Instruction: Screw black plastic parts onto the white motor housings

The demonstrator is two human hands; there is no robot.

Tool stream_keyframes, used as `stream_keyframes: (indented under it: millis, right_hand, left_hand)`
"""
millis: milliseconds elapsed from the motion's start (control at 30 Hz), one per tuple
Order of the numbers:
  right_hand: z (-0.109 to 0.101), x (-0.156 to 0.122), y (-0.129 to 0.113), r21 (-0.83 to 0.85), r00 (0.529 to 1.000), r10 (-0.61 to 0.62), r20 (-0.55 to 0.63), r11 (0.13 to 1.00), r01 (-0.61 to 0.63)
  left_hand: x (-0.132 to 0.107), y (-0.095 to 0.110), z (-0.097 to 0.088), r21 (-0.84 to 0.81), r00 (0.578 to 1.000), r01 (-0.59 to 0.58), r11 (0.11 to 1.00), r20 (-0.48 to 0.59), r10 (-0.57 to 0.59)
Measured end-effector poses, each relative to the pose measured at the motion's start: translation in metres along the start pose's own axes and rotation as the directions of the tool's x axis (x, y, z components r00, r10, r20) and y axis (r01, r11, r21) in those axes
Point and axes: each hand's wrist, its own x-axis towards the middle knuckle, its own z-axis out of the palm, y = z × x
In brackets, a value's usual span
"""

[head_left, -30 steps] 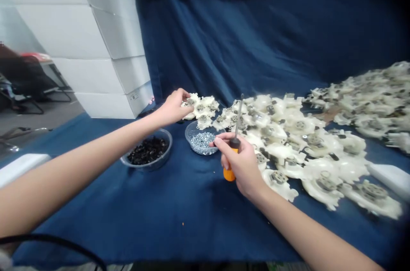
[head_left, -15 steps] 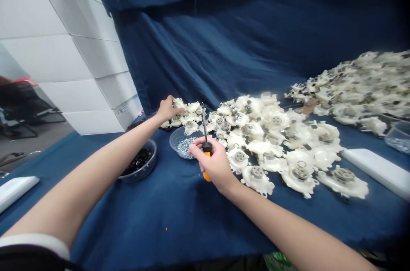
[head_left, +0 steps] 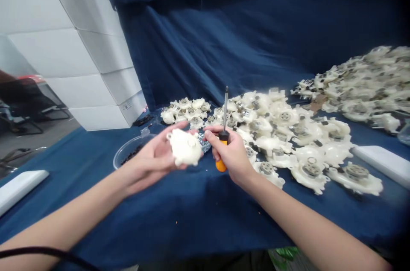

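A white plastic housing (head_left: 185,148) rests in the fingers of my left hand (head_left: 153,158), its rounded side turned towards me. My right hand (head_left: 232,151) is wrapped round the orange and black handle of a screwdriver (head_left: 225,113), whose shaft points upward. Behind the two hands sits a clear bowl of small silvery screws (head_left: 205,144), mostly hidden by them. Partly covered by my left hand is a clear tub (head_left: 119,155) with small black parts inside. Beyond lies a small cluster of white housings (head_left: 185,111).
A large heap of white housings (head_left: 285,130) spreads to the right, with a bigger pile (head_left: 368,83) farther back. White boxes (head_left: 96,87) are stacked at the left. White slabs lie at the left (head_left: 22,185) and right (head_left: 381,162) on the blue cloth (head_left: 205,215).
My left hand has come back from the small cluster, now holding a white housing. The screwdriver stays in my right hand, now held more upright. The view has shifted slightly.
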Motion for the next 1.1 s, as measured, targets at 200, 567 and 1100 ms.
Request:
stream_keyframes:
  millis: [200, 567, 1100]
  right_hand:
    - [-0.005, -0.005, -0.001, -0.147, 0.944, 0.148, 0.294, 0.983, -0.109]
    - [-0.01, -0.017, 0.001, -0.381, 0.905, 0.343, 0.253, 0.895, -0.232]
    - [-0.007, -0.021, 0.015, -0.426, 0.921, 0.289, 0.262, 0.891, -0.158]
  left_hand:
    - [-0.03, -0.046, -0.001, -0.308, 0.97, 0.225, 0.924, 0.162, -0.182]
    - [-0.022, -0.06, -0.027, -0.129, 0.942, 0.335, 0.933, 0.066, -0.329]
    - [-0.023, -0.066, -0.028, 0.886, 0.986, -0.123, 0.447, 0.056, 0.16]
